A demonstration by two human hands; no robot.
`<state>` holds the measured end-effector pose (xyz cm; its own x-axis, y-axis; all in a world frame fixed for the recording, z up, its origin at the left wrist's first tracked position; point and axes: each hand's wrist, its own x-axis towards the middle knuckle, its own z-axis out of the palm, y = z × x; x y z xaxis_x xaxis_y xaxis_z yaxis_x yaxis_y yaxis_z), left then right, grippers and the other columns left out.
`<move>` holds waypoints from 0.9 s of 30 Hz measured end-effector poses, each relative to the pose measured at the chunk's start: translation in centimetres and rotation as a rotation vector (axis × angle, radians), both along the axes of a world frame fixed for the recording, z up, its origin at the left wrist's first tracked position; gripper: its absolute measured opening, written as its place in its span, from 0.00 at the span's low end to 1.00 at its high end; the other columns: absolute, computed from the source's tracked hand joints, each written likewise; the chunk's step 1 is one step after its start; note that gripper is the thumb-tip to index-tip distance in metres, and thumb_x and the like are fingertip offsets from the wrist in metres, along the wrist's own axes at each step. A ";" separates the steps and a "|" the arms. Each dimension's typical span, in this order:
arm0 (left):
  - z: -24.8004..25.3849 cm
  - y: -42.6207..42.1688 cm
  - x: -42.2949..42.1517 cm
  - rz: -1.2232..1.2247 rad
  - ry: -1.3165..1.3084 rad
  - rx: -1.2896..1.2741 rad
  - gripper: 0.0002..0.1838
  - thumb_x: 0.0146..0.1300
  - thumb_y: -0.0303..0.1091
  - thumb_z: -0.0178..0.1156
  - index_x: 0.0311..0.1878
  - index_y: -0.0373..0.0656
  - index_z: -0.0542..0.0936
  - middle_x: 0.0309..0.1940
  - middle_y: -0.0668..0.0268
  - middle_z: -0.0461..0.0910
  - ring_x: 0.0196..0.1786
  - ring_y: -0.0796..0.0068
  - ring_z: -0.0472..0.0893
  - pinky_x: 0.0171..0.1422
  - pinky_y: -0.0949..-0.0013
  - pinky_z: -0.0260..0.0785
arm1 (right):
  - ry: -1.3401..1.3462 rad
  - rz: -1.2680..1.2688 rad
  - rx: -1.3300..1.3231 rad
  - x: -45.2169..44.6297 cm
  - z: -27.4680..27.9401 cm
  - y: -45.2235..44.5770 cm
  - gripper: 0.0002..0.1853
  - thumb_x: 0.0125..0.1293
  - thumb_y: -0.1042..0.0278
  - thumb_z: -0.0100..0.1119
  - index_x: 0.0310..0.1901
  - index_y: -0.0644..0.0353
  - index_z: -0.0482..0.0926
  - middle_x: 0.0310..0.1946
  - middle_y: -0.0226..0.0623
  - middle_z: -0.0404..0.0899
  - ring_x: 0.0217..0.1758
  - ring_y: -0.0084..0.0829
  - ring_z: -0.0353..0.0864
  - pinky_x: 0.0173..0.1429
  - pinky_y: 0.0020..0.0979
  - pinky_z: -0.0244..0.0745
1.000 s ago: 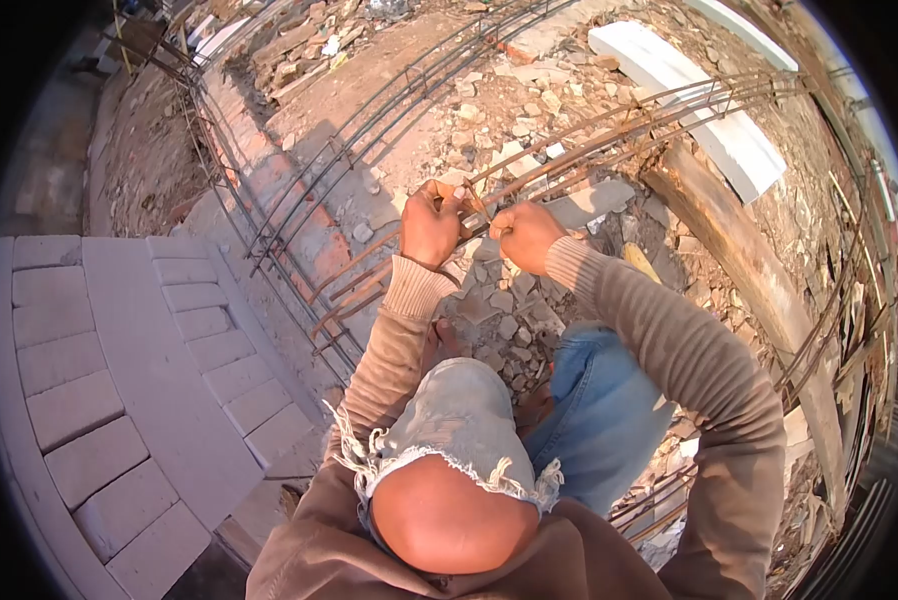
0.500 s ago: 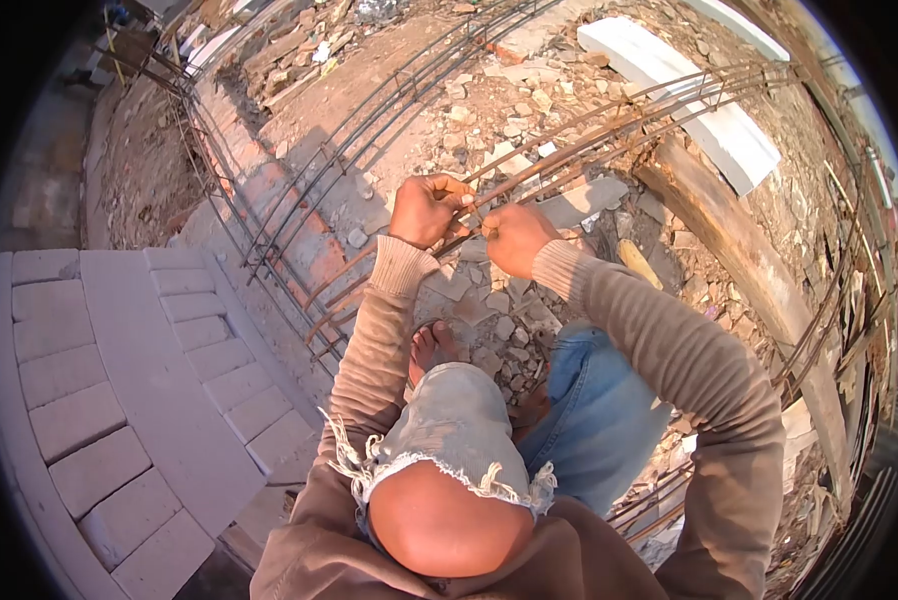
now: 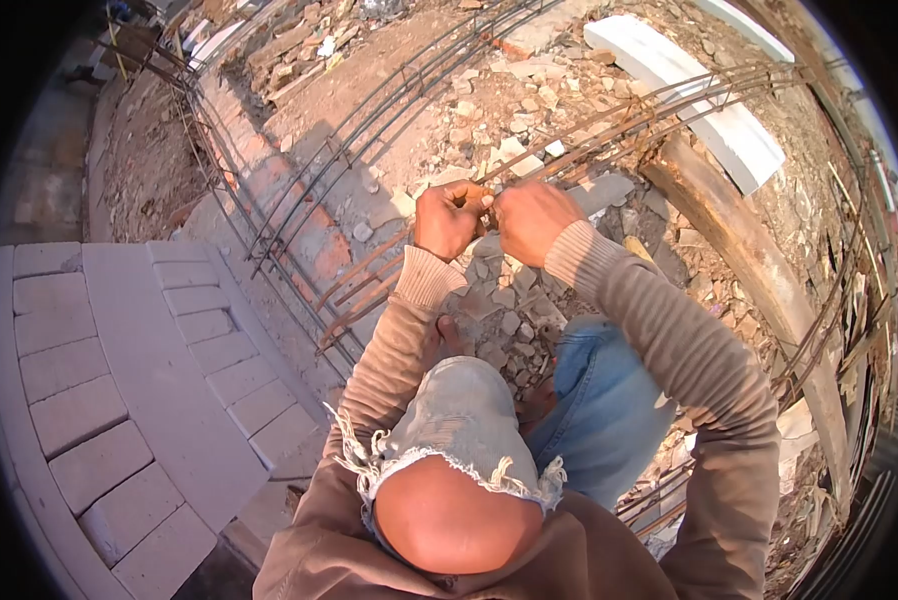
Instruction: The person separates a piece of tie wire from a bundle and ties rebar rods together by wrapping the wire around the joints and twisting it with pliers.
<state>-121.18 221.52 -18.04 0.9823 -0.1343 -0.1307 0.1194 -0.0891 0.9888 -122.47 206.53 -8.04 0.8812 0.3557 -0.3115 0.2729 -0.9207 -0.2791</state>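
My left hand (image 3: 447, 218) is closed, with thumb and fingers pinched together over the rusty reinforcing bars (image 3: 597, 140). Fingertips almost touching it, my right hand (image 3: 537, 222) is also closed in a pinch. What seems to be a thin wire lies between the fingertips, mostly hidden by them. The bars run diagonally beneath both hands, from a lower end (image 3: 344, 318) at the left up to the right, with thin stirrups around them. My bent knee (image 3: 454, 515) in torn jeans is below the hands.
Darker rebar cages (image 3: 344, 150) cross at the left. A brick platform (image 3: 164, 370) stands at lower left. Broken rubble (image 3: 514, 300) covers the ground. A wooden plank (image 3: 739, 250) and a white beam (image 3: 689, 100) lie to the right.
Both hands have shifted slightly right and drawn closer together at the fingertips. My right hand has turned, its back now more toward me. The bars have stayed about where they were.
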 end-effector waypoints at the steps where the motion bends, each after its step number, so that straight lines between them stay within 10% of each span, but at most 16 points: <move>1: -0.4 -0.1 0.0 -0.001 0.002 0.000 0.04 0.64 0.21 0.63 0.37 0.31 0.85 0.26 0.65 0.83 0.21 0.81 0.78 0.24 0.76 0.69 | 0.002 -0.001 0.000 0.0 0.0 0.1 0.09 0.57 0.71 0.58 0.36 0.65 0.84 0.38 0.53 0.84 0.46 0.51 0.85 0.53 0.46 0.79; 19: -0.5 -0.7 -0.8 0.063 -0.006 0.049 0.05 0.67 0.24 0.62 0.40 0.33 0.84 0.27 0.66 0.84 0.22 0.81 0.79 0.26 0.74 0.71 | 0.042 -0.042 -0.092 0.0 -0.1 0.5 0.13 0.63 0.68 0.55 0.45 0.62 0.84 0.47 0.49 0.83 0.55 0.46 0.82 0.59 0.43 0.78; 22: -1.7 -0.6 -0.6 0.083 -0.134 0.122 0.05 0.65 0.29 0.63 0.38 0.37 0.83 0.21 0.59 0.82 0.21 0.69 0.81 0.29 0.65 0.72 | -0.043 0.041 -0.140 0.4 1.2 0.4 0.11 0.62 0.69 0.56 0.41 0.61 0.85 0.43 0.48 0.84 0.51 0.46 0.84 0.55 0.43 0.79; 27: -1.8 -0.5 -1.4 0.114 -0.324 0.327 0.06 0.67 0.30 0.62 0.37 0.36 0.83 0.22 0.63 0.82 0.23 0.79 0.78 0.30 0.69 0.70 | -0.241 0.183 -0.097 3.9 -1.7 -1.4 0.07 0.58 0.70 0.59 0.33 0.61 0.85 0.32 0.46 0.85 0.43 0.47 0.86 0.48 0.46 0.81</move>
